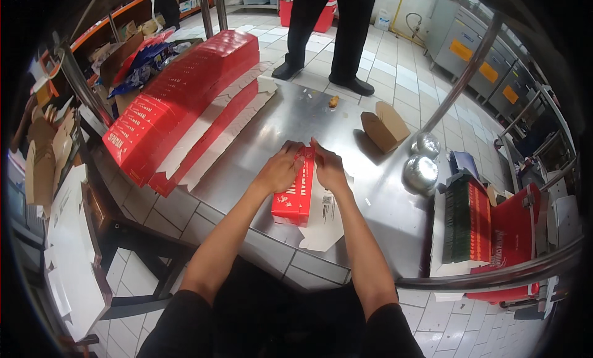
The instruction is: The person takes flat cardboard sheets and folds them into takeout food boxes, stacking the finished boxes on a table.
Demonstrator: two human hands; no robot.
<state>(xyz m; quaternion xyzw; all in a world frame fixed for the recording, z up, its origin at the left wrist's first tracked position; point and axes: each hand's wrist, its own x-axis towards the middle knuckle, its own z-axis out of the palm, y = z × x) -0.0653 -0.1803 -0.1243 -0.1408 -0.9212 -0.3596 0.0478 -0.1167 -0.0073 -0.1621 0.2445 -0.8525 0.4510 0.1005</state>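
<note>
I'm gripping the far end of a red cardboard box [295, 194] with left hand [279, 171] and right hand [328, 168], both clamped on it. Its long axis is running away from me, resting on the steel table [278, 120]. A row of flat red boxes [179, 95] is lying to my left.

Red carton [295, 194] mid-table; red flat cartons [179, 98] stacked left.

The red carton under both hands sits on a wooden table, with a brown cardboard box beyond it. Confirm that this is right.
Not quite. The head view shows the table is shiny metal, not wood. The rest holds: the left hand and right hand are both on the red carton, and the brown cardboard box sits beyond it.
</note>
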